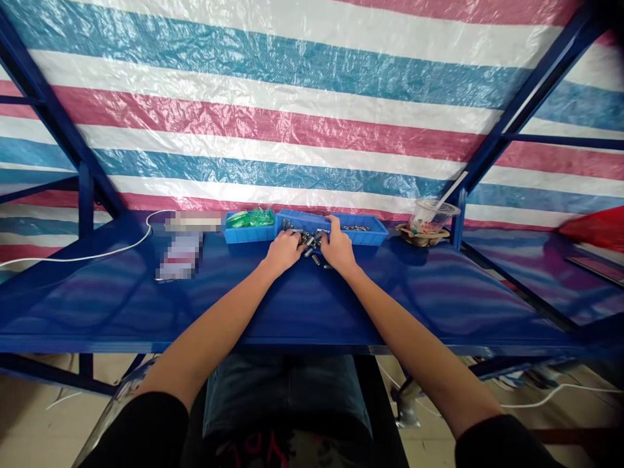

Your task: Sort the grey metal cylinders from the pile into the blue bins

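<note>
A blue plastic bin (303, 220) sits at the back middle of the table, seemingly tipped towards me. Small metal cylindrical parts (310, 242) are heaped at its front, and a few lie loose on the tabletop. My left hand (285, 251) curls its fingers into the left side of the heap. On the opposite side my right hand (340, 249) closes around more of the parts, one digit reaching up against the bin's right end. The fingertips of both hands are partly hidden among the metal pieces.
A blue bin of green plastic packets (251, 220) adjoins on the left; another bin of small metal pieces (363, 229) on the right. Farther right stands a plastic cup (431, 218) with a straw. A blurred phone-like object (180, 255) and white cable (131, 244) lie left. Blue posts (85, 201) frame the table.
</note>
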Demonstrator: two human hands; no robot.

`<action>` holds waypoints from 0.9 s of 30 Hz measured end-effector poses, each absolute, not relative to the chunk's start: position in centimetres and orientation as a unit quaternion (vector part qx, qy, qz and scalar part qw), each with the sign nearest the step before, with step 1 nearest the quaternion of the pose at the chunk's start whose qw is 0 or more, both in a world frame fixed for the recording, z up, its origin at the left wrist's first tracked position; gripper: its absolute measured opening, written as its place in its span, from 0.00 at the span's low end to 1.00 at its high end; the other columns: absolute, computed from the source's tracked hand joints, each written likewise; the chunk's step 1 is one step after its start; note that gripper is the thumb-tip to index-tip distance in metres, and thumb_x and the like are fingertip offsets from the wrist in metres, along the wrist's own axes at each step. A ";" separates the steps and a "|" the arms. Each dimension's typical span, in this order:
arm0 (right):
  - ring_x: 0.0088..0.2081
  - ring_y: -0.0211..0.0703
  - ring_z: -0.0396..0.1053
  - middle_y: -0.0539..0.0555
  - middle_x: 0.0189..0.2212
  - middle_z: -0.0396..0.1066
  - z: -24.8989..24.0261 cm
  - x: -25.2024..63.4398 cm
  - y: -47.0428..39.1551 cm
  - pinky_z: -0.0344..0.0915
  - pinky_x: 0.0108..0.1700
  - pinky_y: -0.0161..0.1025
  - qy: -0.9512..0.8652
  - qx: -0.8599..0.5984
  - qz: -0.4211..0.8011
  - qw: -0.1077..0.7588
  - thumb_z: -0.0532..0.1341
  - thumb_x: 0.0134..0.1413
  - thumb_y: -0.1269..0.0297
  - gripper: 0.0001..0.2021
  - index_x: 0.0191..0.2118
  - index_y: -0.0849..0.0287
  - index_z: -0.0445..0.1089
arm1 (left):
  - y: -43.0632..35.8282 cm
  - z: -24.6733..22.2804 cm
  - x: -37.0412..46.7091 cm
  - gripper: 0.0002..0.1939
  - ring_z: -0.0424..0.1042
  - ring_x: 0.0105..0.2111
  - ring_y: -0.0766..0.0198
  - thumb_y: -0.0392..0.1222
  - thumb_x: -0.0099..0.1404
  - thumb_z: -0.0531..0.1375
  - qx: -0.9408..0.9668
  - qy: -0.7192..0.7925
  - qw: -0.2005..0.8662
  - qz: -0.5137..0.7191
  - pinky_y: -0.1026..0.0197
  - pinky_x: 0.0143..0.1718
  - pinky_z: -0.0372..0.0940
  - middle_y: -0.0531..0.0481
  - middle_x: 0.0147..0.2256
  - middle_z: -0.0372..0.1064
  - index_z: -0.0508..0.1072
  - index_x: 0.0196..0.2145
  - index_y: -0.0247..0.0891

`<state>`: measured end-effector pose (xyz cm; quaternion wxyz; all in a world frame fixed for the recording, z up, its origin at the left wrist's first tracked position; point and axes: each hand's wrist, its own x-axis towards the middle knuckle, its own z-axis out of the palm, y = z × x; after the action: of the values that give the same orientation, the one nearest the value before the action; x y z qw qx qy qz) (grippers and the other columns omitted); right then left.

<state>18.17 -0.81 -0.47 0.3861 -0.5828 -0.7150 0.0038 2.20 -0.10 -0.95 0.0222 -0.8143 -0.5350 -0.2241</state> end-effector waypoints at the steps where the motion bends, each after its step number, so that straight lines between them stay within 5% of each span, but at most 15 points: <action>1: 0.36 0.57 0.72 0.61 0.37 0.73 -0.6 18.1 -0.8 0.65 0.38 0.47 -0.713 -0.583 0.004 0.389 0.49 0.55 0.68 0.24 0.59 0.59 0.52 | -0.1 -1.0 2.3 0.12 0.66 0.47 0.50 0.45 0.65 0.55 -0.812 -0.539 0.023 -0.225 0.51 0.48 0.64 0.39 0.44 0.68 0.71 0.40 0.35; 16: 0.43 0.55 0.70 0.61 0.43 0.70 -1.2 17.4 -1.0 0.65 0.41 0.47 -0.688 -0.583 -0.025 0.431 0.45 0.58 0.69 0.20 0.56 0.58 0.54 | -1.0 0.3 1.8 0.13 0.65 0.48 0.45 0.42 0.64 0.54 -0.817 -0.550 0.040 -0.167 0.48 0.45 0.65 0.38 0.45 0.67 0.72 0.44 0.38; 27: 0.45 0.56 0.68 0.62 0.44 0.69 -1.6 17.6 -0.4 0.66 0.40 0.48 -0.696 -0.557 -0.036 0.452 0.47 0.57 0.68 0.16 0.52 0.59 0.55 | -1.0 0.3 1.9 0.13 0.64 0.51 0.49 0.43 0.64 0.55 -0.809 -0.565 0.049 -0.157 0.53 0.53 0.61 0.37 0.46 0.65 0.73 0.42 0.33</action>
<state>17.59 -0.38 -1.56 0.4519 -0.5566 -0.6963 -0.0361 1.91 -0.97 0.34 0.0488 -0.8086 -0.5649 -0.1572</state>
